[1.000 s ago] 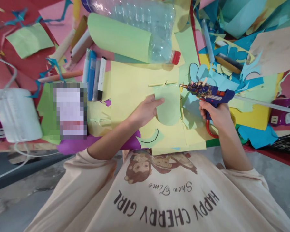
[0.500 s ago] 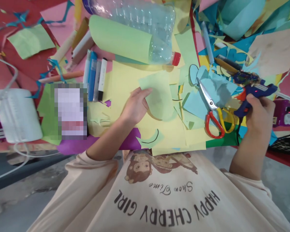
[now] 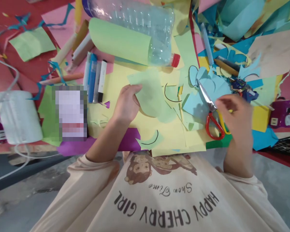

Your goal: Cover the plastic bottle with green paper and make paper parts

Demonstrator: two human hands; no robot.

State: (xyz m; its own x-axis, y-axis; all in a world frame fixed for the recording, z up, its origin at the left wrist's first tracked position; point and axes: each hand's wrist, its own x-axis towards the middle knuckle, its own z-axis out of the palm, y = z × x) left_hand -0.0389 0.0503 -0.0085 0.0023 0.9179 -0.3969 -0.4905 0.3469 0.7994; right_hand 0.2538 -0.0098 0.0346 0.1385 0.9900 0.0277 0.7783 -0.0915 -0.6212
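Note:
My left hand (image 3: 127, 104) pinches the left edge of a light green paper cutout (image 3: 149, 93) with a rounded lower end, held over pale yellow sheets. My right hand (image 3: 236, 116) hovers, slightly blurred, over the handles of a pair of scissors (image 3: 210, 104) with one red and one yellow loop. Its fingers are loosely bent and apart, with nothing visible in them. Just beyond that hand lies a dark blue glue gun (image 3: 250, 94), partly hidden. Light blue paper pieces (image 3: 195, 104) lie under and beside the scissor blades.
A clear plastic bottle (image 3: 159, 48) wrapped in green paper lies at the back. Several pens (image 3: 93, 77) and a phone (image 3: 71, 112) are at the left, near a white corded device (image 3: 18, 116). A purple power box (image 3: 284, 112) stands right. Paper scraps cover much of the table.
My right hand has let go of the glue gun, which now lies on the table, and has moved left to the scissors. My left hand has shifted slightly left with the green paper cutout.

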